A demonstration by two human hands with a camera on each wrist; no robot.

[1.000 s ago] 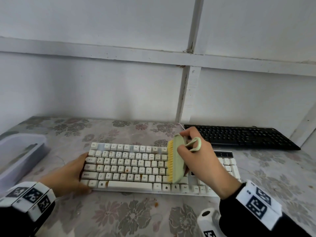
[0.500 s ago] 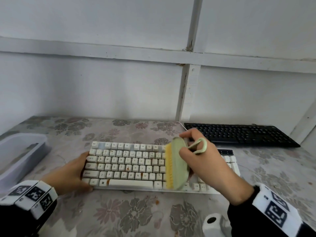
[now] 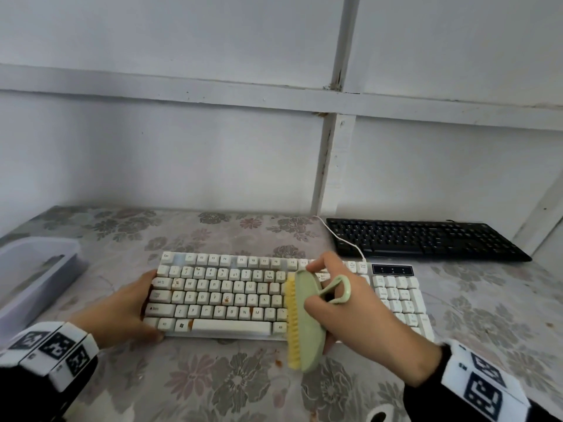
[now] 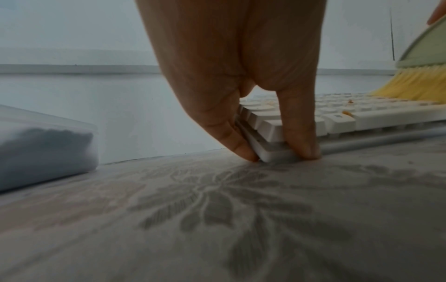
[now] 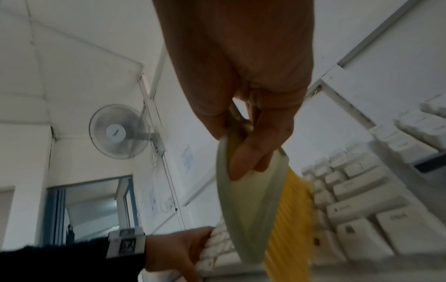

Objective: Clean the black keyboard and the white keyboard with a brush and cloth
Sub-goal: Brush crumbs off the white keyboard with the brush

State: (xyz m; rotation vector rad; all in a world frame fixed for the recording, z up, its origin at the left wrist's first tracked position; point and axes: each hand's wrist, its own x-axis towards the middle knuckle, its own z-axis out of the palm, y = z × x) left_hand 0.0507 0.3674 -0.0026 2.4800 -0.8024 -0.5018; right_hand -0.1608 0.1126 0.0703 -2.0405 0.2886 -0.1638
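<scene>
The right hand [image 3: 362,318] grips a green brush [image 3: 307,322], fingers [image 5: 251,152] curled round its back, yellow bristles against the white keyboard [image 3: 243,296] near its middle. At the keyboard's left end, the left hand [image 3: 122,309] pinches the near corner between thumb and fingers [image 4: 231,133]. The black keyboard [image 3: 423,239] lies behind its right end on the desk [image 3: 213,385].
</scene>
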